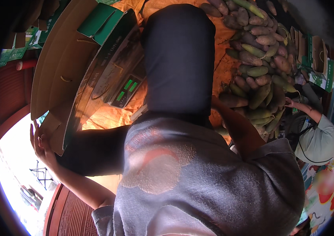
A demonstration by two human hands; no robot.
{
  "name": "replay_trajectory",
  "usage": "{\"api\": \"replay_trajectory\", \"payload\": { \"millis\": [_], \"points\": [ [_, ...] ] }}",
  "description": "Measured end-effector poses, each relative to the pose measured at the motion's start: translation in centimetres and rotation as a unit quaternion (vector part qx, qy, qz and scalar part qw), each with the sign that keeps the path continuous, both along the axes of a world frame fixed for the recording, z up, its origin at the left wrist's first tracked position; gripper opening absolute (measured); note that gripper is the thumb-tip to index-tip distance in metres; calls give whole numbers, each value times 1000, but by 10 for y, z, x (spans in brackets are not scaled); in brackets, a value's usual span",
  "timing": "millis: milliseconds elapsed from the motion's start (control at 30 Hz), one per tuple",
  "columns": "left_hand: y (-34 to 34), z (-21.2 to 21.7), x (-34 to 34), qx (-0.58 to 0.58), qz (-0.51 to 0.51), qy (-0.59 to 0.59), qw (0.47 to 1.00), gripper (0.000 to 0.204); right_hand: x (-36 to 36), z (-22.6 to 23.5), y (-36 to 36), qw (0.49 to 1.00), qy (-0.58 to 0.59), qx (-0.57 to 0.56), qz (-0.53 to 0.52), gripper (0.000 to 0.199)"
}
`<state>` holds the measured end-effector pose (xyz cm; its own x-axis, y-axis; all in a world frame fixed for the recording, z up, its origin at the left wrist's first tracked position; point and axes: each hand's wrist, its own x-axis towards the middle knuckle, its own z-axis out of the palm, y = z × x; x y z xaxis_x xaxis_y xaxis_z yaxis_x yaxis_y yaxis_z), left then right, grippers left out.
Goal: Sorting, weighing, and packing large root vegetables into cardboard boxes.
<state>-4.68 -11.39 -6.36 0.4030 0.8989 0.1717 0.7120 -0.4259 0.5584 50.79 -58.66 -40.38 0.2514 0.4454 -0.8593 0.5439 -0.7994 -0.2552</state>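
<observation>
At the left stands a large open cardboard box [53,74], brown inside and green on its outer side, with rope handles. My left hand [43,147] is at its near lower corner, fingers stretched out along the cardboard. Close by the box is a scale [125,92] with a lit green display. My right forearm [239,128] reaches forward beside my dark-trousered leg [178,59]. The leg hides most of the right hand, so its fingers do not show. Just beyond it lies a heap of long root vegetables [257,70], green and purplish-red, some like radishes.
An orange sheet [224,35] lies under the heap. At the right, another person's hand [291,103] reaches to the heap's edge. More green and brown boxes [320,63] stand at the far right. Red carved wooden furniture [70,212] is at the left.
</observation>
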Motion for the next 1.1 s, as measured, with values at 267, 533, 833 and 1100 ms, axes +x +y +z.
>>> {"api": "replay_trajectory", "payload": {
  "millis": [267, 533, 833, 1100],
  "points": [
    [15, -18, 20, -14, -14, -16, 1000, 35, 13, -11, -8, 997, -63, 14, 53, 30],
    [12, -10, 8, -17, -1, -22, 1000, 34, 1, 58, 63, 1000, 12, -23, -15, 46],
    [8, -10, 5, -18, -14, -55, 998, 31, 13, 20, 13, 993, -81, -23, 81, 32],
    [9, -13, 15, -32, -13, -81, 996, 31, 19, 35, -3, 922, -238, 18, 304, 83]
  ]
}}
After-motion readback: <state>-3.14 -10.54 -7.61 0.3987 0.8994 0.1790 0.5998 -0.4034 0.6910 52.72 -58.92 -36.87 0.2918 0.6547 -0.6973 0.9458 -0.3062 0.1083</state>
